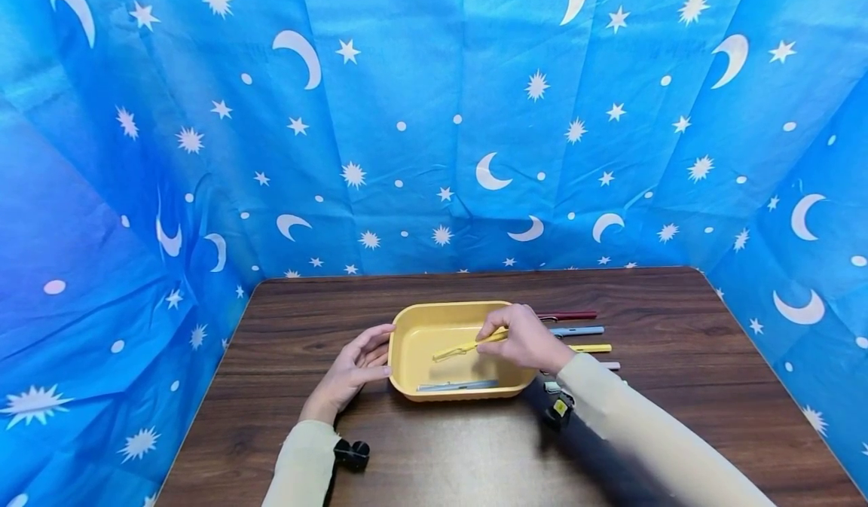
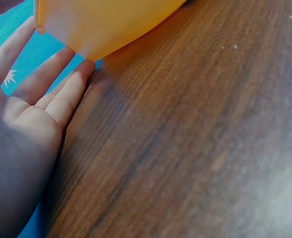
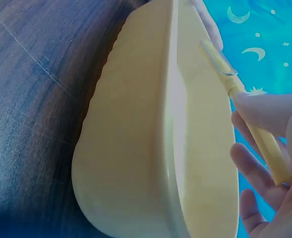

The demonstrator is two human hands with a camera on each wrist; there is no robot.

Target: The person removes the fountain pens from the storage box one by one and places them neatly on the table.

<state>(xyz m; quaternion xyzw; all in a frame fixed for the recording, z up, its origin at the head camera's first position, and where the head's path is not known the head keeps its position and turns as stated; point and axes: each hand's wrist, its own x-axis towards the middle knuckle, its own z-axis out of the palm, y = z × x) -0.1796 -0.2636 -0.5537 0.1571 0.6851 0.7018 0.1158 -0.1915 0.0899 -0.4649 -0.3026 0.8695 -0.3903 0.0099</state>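
Note:
A yellow plastic tray (image 1: 415,341) rests on the table. At its left end, my left hand (image 1: 351,371) touches the outer wall with extended fingertips (image 2: 69,94), the thumb spread toward the front. Over the right half of the tray, my right hand (image 1: 524,337) pinches a yellow pen (image 1: 453,352) between thumb and fingers. The pen's clipped end points left and slightly down, above the tray floor. In the right wrist view, the pen (image 3: 219,64) slants across the tray's far wall. A pale blue-grey pen (image 1: 457,386) lies inside the tray along the near wall.
Right of the tray lie a dark red pen (image 1: 576,316), a blue-grey pen (image 1: 579,331), another yellow pen (image 1: 594,348) and a white pen (image 1: 610,366), partly hidden by the right arm. A blue star-patterned cloth (image 1: 420,153) hangs behind the wooden table (image 1: 678,341).

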